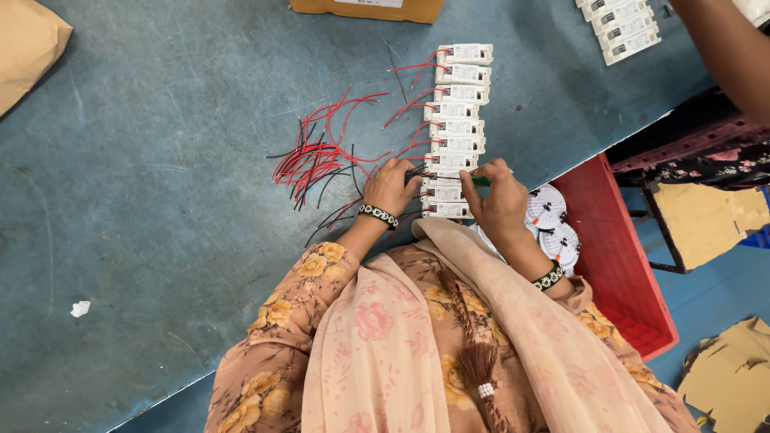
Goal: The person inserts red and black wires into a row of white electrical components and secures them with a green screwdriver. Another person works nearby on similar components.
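A column of several small white rectangular modules [455, 120] lies on the blue-grey table [160, 176], each with red wires running off to its left. My left hand [391, 186] pinches black wires at the left side of a module near the column's lower end. My right hand [497, 196] grips a small green-handled tool [480, 181], its tip at that same module. A loose bundle of red and black wires [317, 156] lies just left of my left hand.
A red plastic crate [618, 256] sits at the table's right edge, with round white discs [549, 218] beside my right wrist. More white modules [622, 28] lie at the top right near another person's arm [722, 48]. Cardboard pieces [369, 8] lie along the top.
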